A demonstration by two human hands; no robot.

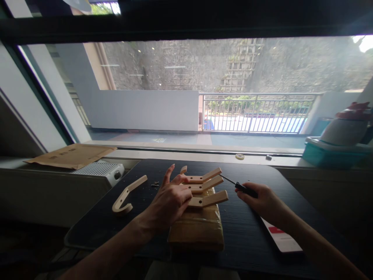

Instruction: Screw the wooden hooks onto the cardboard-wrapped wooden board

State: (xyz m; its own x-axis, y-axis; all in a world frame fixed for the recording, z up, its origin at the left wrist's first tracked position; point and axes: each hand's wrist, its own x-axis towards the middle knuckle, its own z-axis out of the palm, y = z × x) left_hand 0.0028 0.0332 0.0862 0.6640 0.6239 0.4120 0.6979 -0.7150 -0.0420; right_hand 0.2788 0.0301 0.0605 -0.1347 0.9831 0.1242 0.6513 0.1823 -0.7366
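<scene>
Three pale wooden hooks (210,184) lie side by side across a brown, tape-wrapped block (198,233); dark holes show in them. My left hand (170,196) bears down on their left parts with bent fingers, one finger sticking up, and hides the curved ends of most. A screwdriver (246,189) with a black handle is gripped in my right hand (265,198). Its shaft slants up and left, the tip beside the raised end of the farthest hook; whether it touches cannot be told. Another wooden hook (125,196) lies loose on the table to the left.
Several small screws (155,184) lie on the dark table (241,241) beyond my left wrist. A white and red card or box (281,235) sits under my right forearm. Along the windowsill are a tape roll (239,156), a teal box (329,155) and a brown envelope (71,154).
</scene>
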